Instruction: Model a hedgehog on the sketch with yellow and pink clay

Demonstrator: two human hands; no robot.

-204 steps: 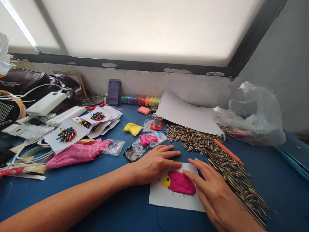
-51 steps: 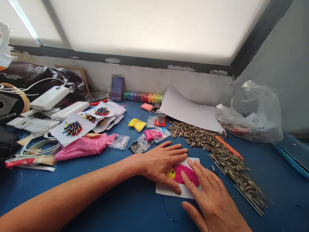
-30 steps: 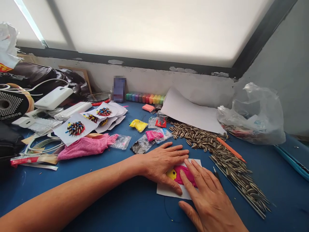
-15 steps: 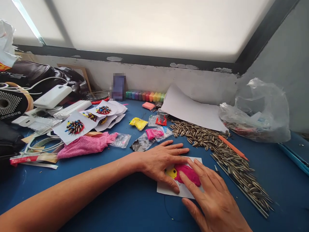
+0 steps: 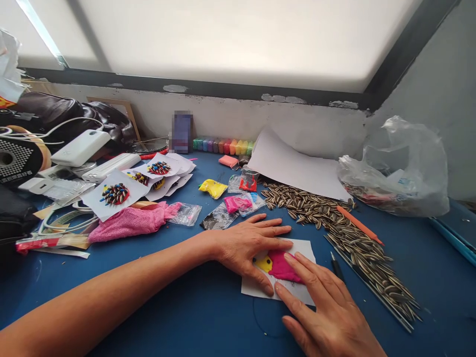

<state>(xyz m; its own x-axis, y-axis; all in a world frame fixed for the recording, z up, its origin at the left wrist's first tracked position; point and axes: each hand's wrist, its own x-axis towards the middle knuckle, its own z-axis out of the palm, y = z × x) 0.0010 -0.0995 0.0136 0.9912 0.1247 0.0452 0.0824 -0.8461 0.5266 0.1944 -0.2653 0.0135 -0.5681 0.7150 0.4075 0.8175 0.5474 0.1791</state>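
A small white paper card [image 5: 250, 286] lies on the blue table in front of me. On it sits flattened pink modelling clay [image 5: 279, 267], joined to a yellow clay piece [image 5: 265, 264] with black dots. My left hand [image 5: 251, 248] lies flat over the card's left and upper part, its fingers spread. From the lower right my right hand [image 5: 323, 302] rests its fingertips on the pink clay's right side, fingers apart, covering part of it. Sunflower seeds [image 5: 353, 248] form a long heap to the right, beside a dark pen [image 5: 336, 267].
Packets of yellow clay [image 5: 213, 188] and pink clay [image 5: 238, 204] lie behind my hands. Finished seed-and-clay cards [image 5: 115, 194] and a pink cloth [image 5: 130, 224] are at left. White paper sheets [image 5: 293, 168], an orange stick [image 5: 360, 225] and a plastic bag [image 5: 397, 173] stand to the right.
My right hand's fingers have shifted across the pink clay, with the index finger drawing down and left onto the card's lower part. My left hand stays nearly in place.
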